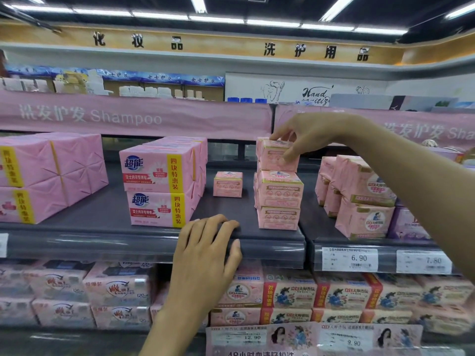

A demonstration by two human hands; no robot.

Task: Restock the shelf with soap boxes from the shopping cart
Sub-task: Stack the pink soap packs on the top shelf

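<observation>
While atop stack [279, 191], box [272, 155] between fingers [279, 136]

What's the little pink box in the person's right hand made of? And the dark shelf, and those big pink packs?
Soap box: likely thin printed cardboard, matte, with crisp straight edges.
Shelf: probably painted metal, dark grey, dull sheen; could be plastic.
Big pink packs: seemingly paper wrap, showing folded creases on their sides.
</observation>
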